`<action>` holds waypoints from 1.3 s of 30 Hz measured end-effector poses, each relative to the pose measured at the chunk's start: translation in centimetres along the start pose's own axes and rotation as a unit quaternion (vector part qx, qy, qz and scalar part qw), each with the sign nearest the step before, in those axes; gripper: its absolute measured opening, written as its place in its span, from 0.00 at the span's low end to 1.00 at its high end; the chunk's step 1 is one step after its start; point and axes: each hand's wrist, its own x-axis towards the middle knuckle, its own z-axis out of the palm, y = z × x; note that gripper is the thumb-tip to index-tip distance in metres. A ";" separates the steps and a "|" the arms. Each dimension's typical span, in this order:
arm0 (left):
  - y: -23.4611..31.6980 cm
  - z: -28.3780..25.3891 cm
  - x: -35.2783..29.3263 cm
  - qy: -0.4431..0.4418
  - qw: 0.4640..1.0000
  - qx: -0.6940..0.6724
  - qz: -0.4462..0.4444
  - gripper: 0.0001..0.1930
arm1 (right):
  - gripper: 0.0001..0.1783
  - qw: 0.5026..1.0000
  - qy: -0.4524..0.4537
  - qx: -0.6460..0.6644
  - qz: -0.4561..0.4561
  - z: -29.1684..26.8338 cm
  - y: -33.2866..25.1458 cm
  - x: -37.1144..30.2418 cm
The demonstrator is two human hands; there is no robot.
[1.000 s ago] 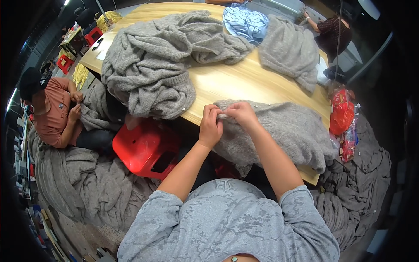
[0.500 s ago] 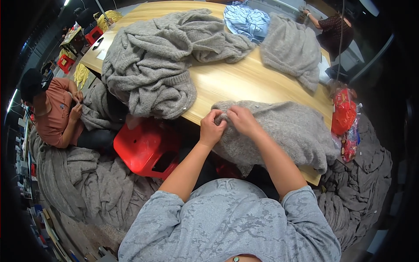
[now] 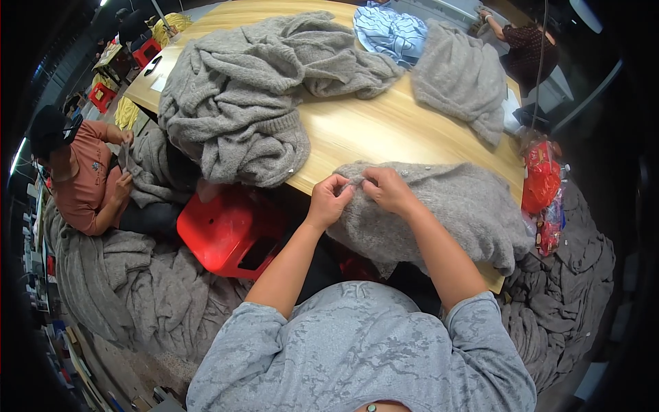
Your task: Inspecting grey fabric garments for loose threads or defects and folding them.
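Observation:
A grey knitted garment (image 3: pixel 439 213) lies over the near edge of the wooden table, its lower part hanging toward my lap. My left hand (image 3: pixel 331 200) pinches the garment's left edge between thumb and fingers. Close beside it, my right hand (image 3: pixel 386 188) pinches the same edge, a small gap between the two. Whatever fine detail sits between my fingertips is too small to make out. A few small pale bits dot the knit's far edge.
A big heap of grey knitwear (image 3: pixel 233 96) covers the table's left side; another grey piece (image 3: pixel 460 79) and a blue striped cloth (image 3: pixel 390 33) lie farther back. A red stool (image 3: pixel 226 230) stands left. Red bags (image 3: pixel 542 178) hang right. A co-worker (image 3: pixel 89 172) handles grey knit.
My hands have drawn slightly apart, the left one moving a little left and the right one a little right. The co-worker's hands on the left have also spread apart.

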 end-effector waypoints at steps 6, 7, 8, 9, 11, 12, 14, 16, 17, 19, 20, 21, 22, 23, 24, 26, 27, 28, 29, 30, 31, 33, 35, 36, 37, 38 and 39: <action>0.0 0.0 0.1 -0.007 0.993 -0.106 -0.042 0.02 | 0.07 1.000 0.012 0.004 0.008 0.3 0.1 0.2; 0.0 0.0 0.1 -0.006 0.989 -0.133 -0.065 0.02 | 0.07 1.000 0.019 0.004 0.000 0.4 0.3 0.4; 0.1 0.0 0.1 -0.006 0.989 -0.134 -0.053 0.02 | 0.07 0.998 0.005 0.060 0.025 0.5 0.5 0.7; 0.1 0.0 0.2 -0.008 0.990 -0.134 -0.048 0.02 | 0.07 0.992 -0.012 0.104 0.073 0.5 0.6 0.9; 0.1 -0.1 0.3 -0.010 0.990 -0.133 -0.042 0.02 | 0.06 0.988 -0.033 0.131 0.068 0.3 0.9 1.3; 0.1 -0.2 0.3 -0.025 0.991 -0.121 -0.043 0.02 | 0.06 0.984 -0.052 0.129 0.108 0.3 1.0 1.4; 0.1 -0.4 0.3 -0.040 0.992 -0.109 -0.046 0.02 | 0.06 0.989 -0.055 0.117 0.076 0.1 1.0 1.5; -0.1 -0.6 0.4 -0.054 0.991 -0.111 -0.047 0.02 | 0.06 0.992 -0.052 0.089 0.066 -0.1 0.8 1.6; -0.2 -0.6 0.5 -0.049 0.992 -0.113 -0.041 0.02 | 0.06 0.986 -0.074 0.126 0.085 -0.1 0.7 1.7; -0.4 -0.5 0.5 -0.038 0.989 -0.138 -0.039 0.01 | 0.06 0.976 -0.096 0.162 0.106 0.0 0.6 1.7; -0.5 -0.3 0.6 -0.038 0.989 -0.139 -0.036 0.01 | 0.06 0.977 -0.073 0.168 0.106 0.1 0.6 1.7; -0.6 0.0 0.6 -0.011 0.985 -0.164 -0.046 0.02 | 0.07 0.978 -0.055 0.173 0.102 0.3 0.6 1.7; -0.6 0.1 0.7 0.008 0.980 -0.182 -0.076 0.02 | 0.07 0.978 -0.050 0.174 0.103 0.4 0.6 1.6; -0.5 0.2 0.7 0.020 0.980 -0.188 -0.052 0.02 | 0.07 0.985 -0.013 0.146 0.088 0.6 0.7 1.5; -0.4 0.3 0.8 0.006 0.985 -0.165 -0.055 0.03 | 0.07 0.990 0.024 0.108 0.088 0.8 0.8 1.4; 0.1 0.2 0.7 -0.006 0.988 -0.143 -0.058 0.04 | 0.07 0.991 0.040 0.102 0.071 1.1 0.8 1.1; 0.4 0.1 0.7 0.000 0.994 -0.092 -0.058 0.07 | 0.07 0.991 0.060 0.077 0.088 1.2 0.8 1.0; 0.8 0.0 0.6 -0.001 0.997 -0.037 -0.067 0.09 | 0.07 0.992 0.063 0.088 0.069 1.2 0.8 1.0; 1.2 -0.1 0.5 0.002 0.998 -0.040 -0.058 0.09 | 0.07 0.992 0.061 0.081 0.069 1.2 0.7 0.9; 1.6 -0.2 0.4 -0.002 0.997 0.062 -0.037 0.10 | 0.07 0.993 0.056 0.066 0.086 1.1 0.5 0.9; 2.0 -0.3 0.2 -0.009 0.986 0.163 -0.021 0.12 | 0.07 0.993 0.058 0.076 0.070 1.1 0.4 0.8; 2.4 -0.2 0.2 0.006 0.983 0.183 -0.032 0.12 | 0.06 0.995 0.052 0.054 0.068 1.0 0.0 0.8; 2.5 0.0 0.3 0.014 0.979 0.200 -0.045 0.12 | 0.06 0.998 0.048 0.010 0.048 1.0 -0.3 0.7; 2.5 0.2 0.3 0.027 0.973 0.227 0.015 0.12 | 0.06 0.997 0.046 -0.040 0.038 1.0 -0.4 0.6; 2.4 0.3 0.4 0.029 0.965 0.252 0.065 0.12 | 0.06 0.998 0.041 -0.038 0.038 1.1 -0.5 0.7; 2.2 0.3 0.4 0.039 0.964 0.252 0.076 0.12 | 0.06 0.991 0.079 -0.094 -0.058 1.1 -0.5 0.7; 2.1 0.4 0.5 0.037 0.967 0.244 0.065 0.10 | 0.06 0.974 0.100 -0.158 -0.132 1.2 -0.5 0.7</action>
